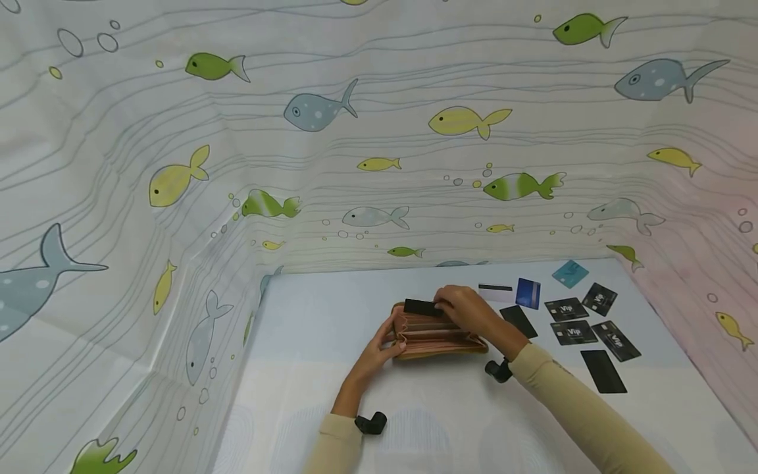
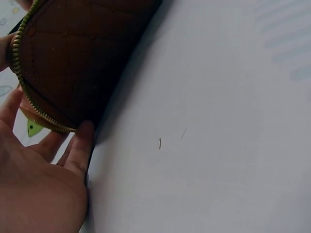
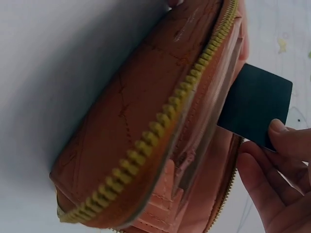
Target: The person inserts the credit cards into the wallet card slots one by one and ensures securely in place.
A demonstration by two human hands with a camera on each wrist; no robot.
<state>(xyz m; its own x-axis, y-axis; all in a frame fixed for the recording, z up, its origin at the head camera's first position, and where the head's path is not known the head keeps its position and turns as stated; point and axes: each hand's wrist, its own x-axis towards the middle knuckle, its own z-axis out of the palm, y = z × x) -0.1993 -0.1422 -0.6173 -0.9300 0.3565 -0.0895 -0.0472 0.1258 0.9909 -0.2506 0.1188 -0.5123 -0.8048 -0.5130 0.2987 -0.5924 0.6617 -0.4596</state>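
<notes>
A brown quilted zip-around wallet [image 1: 441,351] with a pink lining stands unzipped on the table, its compartments showing from above. At its left end my left hand [image 1: 376,352] holds it, thumb and fingers about the edge; the left wrist view shows the quilted side [image 2: 73,53] and gold zip. My right hand [image 1: 468,311] pinches a black card [image 1: 419,307] by one corner above the wallet's far side. In the right wrist view, the card [image 3: 257,102] is partly in the wallet's opening or behind its edge; I cannot tell which.
Several cards lie on the right: a teal card [image 1: 570,274], a blue card [image 1: 528,293], a white card [image 1: 495,292] with a dark stripe, black VIP cards [image 1: 574,332] and plain black cards [image 1: 603,371]. Fish-patterned sheeting [image 1: 379,191] walls the table's back and sides.
</notes>
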